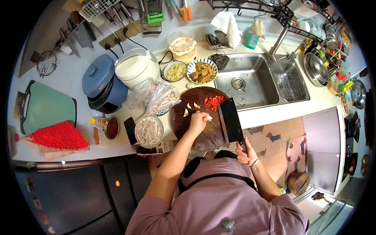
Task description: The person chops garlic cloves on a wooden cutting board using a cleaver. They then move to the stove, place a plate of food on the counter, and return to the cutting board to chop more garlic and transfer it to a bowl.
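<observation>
My left hand (199,122) is closed in a pinch on a garlic clove (209,118) over the round wooden cutting board (184,127). In my right hand (247,152) is the handle of a cleaver (231,120), its broad dark blade lying along the right side of the board. Several more garlic cloves (186,112) rest loose on the board, to the left of and beyond my left hand. Chopped red chili (213,103) sits in a small heap at the board's far right, close to the blade's far end.
Left of the board stand a bowl of pale strips (149,131) and plastic bags (162,98). Behind are a bowl of greens (175,71), a plate of cooked food (202,72), a white rice cooker (137,68) and a blue pot (103,82). A steel sink (250,105) lies to the right.
</observation>
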